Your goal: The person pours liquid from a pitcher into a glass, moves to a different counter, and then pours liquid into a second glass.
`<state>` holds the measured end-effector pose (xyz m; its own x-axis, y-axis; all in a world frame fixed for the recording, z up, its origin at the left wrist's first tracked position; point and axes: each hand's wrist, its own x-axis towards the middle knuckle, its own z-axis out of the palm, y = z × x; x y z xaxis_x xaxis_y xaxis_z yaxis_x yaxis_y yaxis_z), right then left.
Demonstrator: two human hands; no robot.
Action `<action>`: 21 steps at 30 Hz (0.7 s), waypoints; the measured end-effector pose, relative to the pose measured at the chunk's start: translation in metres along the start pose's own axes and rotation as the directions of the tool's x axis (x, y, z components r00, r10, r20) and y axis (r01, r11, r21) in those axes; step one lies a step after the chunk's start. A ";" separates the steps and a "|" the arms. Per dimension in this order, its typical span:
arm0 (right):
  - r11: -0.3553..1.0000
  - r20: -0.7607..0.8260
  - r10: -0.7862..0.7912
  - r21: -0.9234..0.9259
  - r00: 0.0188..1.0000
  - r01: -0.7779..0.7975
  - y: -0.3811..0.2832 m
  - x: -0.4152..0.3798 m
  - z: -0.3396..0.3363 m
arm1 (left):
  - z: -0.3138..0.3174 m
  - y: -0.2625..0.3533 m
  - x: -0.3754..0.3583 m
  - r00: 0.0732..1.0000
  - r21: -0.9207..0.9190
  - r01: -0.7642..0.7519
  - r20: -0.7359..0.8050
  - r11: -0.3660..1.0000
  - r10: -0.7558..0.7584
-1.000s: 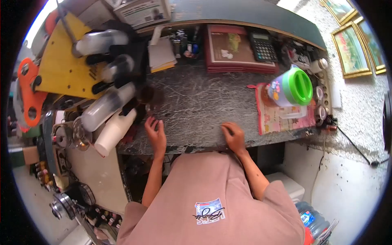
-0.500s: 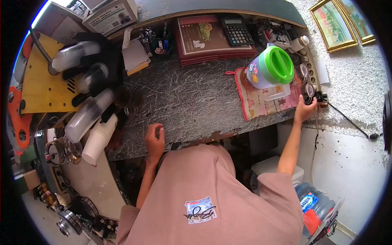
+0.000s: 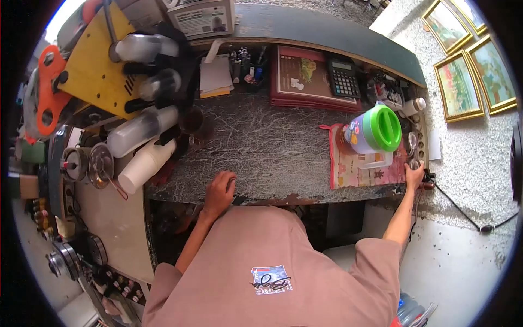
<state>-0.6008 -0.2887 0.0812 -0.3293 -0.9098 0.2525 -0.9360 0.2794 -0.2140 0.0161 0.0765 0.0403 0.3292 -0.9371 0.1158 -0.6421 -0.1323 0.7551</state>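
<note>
My right hand (image 3: 414,175) is at the right end of the counter, its fingers closed around a small clear glass (image 3: 415,164). A second small glass (image 3: 412,140) stands just behind it. To the left of that hand, a plastic pitcher (image 3: 364,135) with a green lid and brown liquid inside stands on a pink patterned cloth (image 3: 348,175). My left hand (image 3: 220,192) rests at the counter's front edge with its fingers curled in, and nothing shows in it.
Dark scratched counter (image 3: 261,147) spans the front. At its back lie red-brown menu books (image 3: 299,76) and a calculator (image 3: 343,76). On the left, stacked cups (image 3: 146,166) and clear cup sleeves (image 3: 136,133) jut out. A black cable (image 3: 457,203) runs along the right wall.
My view has shifted, so the counter sits lower and further right. The right hand has reached forward onto the small glass. The left hand stays near the edge with its fingers curled.
</note>
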 end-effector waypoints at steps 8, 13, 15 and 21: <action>0.998 -0.382 0.051 0.043 0.923 -0.037 -0.046 -0.133 -0.057 | 0.002 0.002 -0.004 0.993 -0.018 -0.091 0.079 0.996 0.092; 0.353 0.077 0.388 0.908 0.919 -0.225 -0.054 -0.248 -0.059 | 0.011 0.011 0.002 0.992 -0.095 -0.061 0.108 0.994 0.071; -0.120 0.391 0.226 0.920 0.892 -0.373 -0.074 -0.289 -0.047 | 0.018 0.018 0.009 0.974 -0.212 -0.026 0.213 0.977 0.072; -0.377 0.693 -0.474 0.398 0.543 -0.837 -0.209 -0.358 -0.013 | 0.023 0.074 0.038 0.877 -0.592 0.185 0.459 0.785 0.139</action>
<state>-0.2894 -0.0175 0.0476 0.3509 -0.8390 -0.4159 0.6775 0.5340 -0.5057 -0.0350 0.0239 0.0857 -0.1184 -0.9889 -0.0896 -0.0333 -0.0863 0.9957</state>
